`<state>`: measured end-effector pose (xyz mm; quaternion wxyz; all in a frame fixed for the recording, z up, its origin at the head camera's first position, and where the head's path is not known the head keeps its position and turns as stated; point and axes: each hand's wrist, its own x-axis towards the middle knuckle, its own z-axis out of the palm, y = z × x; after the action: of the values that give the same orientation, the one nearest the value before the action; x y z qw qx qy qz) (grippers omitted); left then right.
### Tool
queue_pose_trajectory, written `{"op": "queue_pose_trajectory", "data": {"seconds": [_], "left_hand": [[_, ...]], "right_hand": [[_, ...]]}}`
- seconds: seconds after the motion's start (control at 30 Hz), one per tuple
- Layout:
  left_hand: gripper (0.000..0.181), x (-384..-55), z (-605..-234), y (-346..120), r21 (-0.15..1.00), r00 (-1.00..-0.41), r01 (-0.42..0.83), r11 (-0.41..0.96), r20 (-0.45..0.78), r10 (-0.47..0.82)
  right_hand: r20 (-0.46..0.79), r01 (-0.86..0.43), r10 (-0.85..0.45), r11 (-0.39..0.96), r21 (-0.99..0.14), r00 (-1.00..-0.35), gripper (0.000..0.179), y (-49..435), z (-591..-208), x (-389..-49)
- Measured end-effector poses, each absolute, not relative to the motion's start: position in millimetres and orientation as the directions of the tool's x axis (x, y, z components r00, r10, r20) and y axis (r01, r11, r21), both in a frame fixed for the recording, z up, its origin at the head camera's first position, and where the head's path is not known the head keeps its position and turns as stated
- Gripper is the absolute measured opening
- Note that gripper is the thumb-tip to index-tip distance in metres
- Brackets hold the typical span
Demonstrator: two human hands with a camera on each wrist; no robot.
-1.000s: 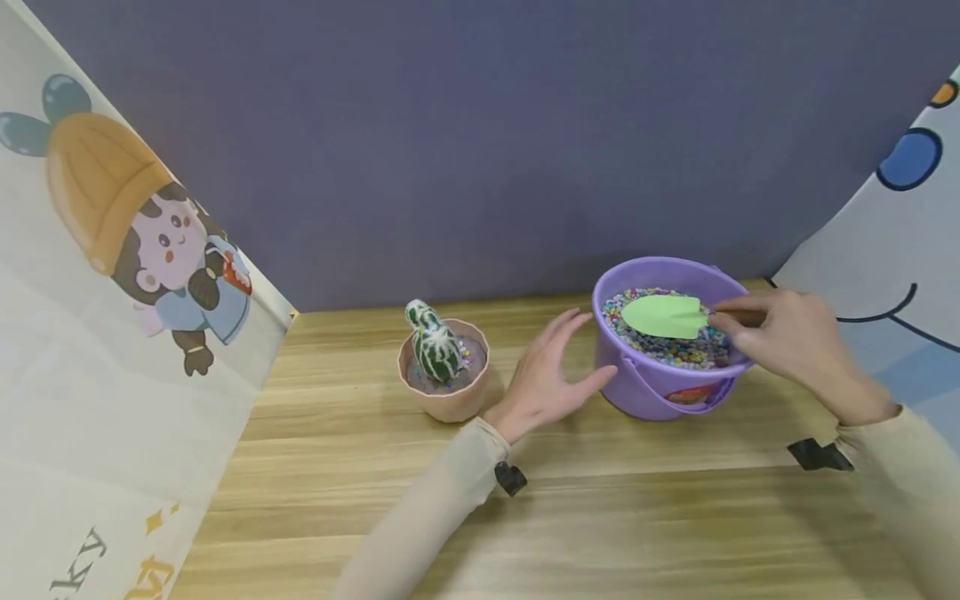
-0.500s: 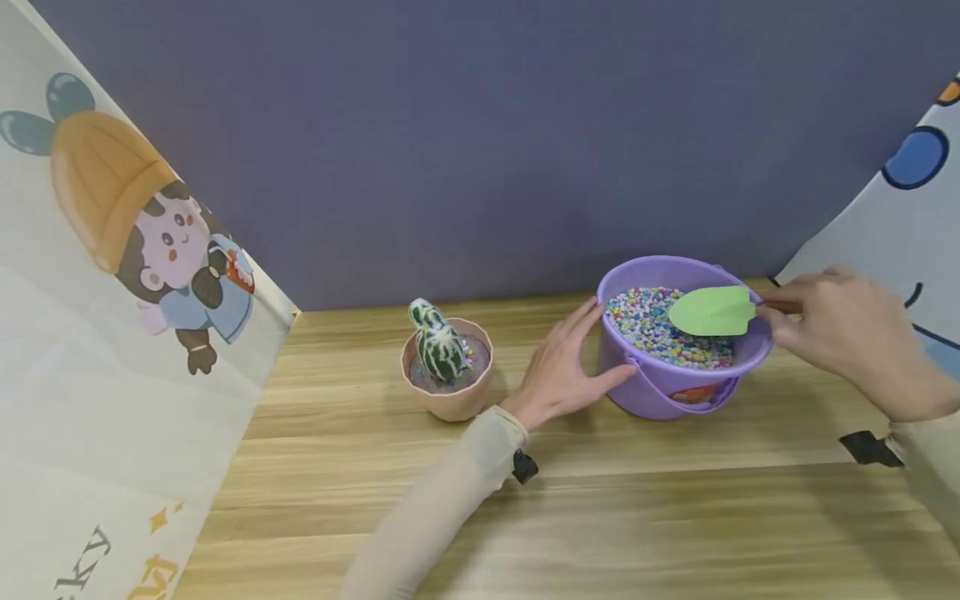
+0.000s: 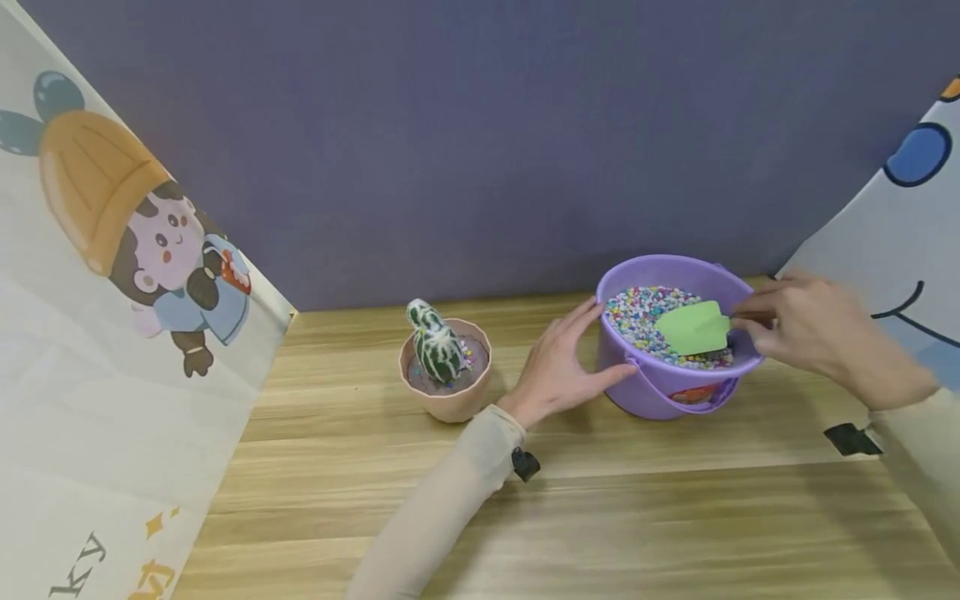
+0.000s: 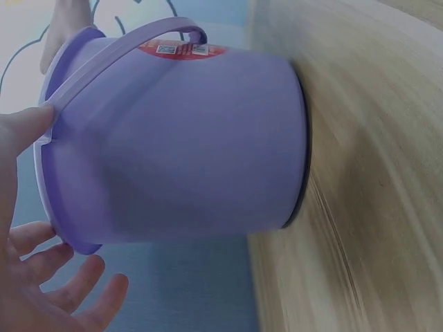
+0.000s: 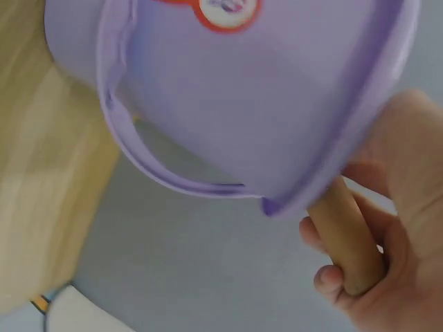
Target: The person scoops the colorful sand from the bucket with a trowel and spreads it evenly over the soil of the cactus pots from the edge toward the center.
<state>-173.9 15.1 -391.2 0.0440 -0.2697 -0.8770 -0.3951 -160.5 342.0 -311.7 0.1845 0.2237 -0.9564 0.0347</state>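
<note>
A purple bucket (image 3: 652,392) of small multicoloured beads (image 3: 637,321) stands upright at the right of the table. My right hand (image 3: 821,333) grips the wooden handle (image 5: 344,238) of a small trowel with a light green blade (image 3: 693,327), curling its fingers round it. The blade lies tilted in the bucket, its lower edge at the beads. At the bucket's left side, my left hand (image 3: 562,375) is spread with fingertips and thumb touching the rim, as the left wrist view also shows. Left of that hand, a pink pot (image 3: 450,406) holds a green-and-white cactus (image 3: 437,346).
The bucket's purple carrying handle (image 4: 131,45) hangs down its front. A dark grey-blue panel (image 3: 480,150) rises behind the wooden table (image 3: 600,533). Printed white panels (image 3: 75,400) stand along the left and right sides.
My left hand has moved right to the bucket's rim. My right hand drew the trowel rightward, then came back slightly left, the blade now lower against the beads.
</note>
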Motion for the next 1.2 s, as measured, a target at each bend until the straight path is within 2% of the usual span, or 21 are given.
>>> {"op": "queue_pose_trajectory", "data": {"seconds": [0.23, 0.47, 0.63, 1.2], "left_hand": [[0.098, -174, -391, 15, 0.675, -0.853, 0.501, 0.542, 0.281, 0.439], [0.099, -173, -390, 16, 0.682, -0.851, 0.502, 0.532, 0.28, 0.443], [0.098, -173, -392, 16, 0.69, -0.847, 0.508, 0.516, 0.288, 0.447], [0.098, -172, -392, 15, 0.698, -0.855, 0.493, 0.52, 0.279, 0.437]], "right_hand": [[0.342, -0.397, -0.335, 0.908, -0.13, -0.878, 0.017, 347, -320, -167], [0.252, -0.27, -0.193, 0.908, -0.32, -0.948, 0.021, 357, -316, -165], [0.221, -0.221, -0.137, 0.881, -0.418, -0.966, 0.023, 359, -315, -161], [0.218, -0.203, -0.118, 0.882, -0.426, -0.969, 0.024, 359, -315, -157]]}}
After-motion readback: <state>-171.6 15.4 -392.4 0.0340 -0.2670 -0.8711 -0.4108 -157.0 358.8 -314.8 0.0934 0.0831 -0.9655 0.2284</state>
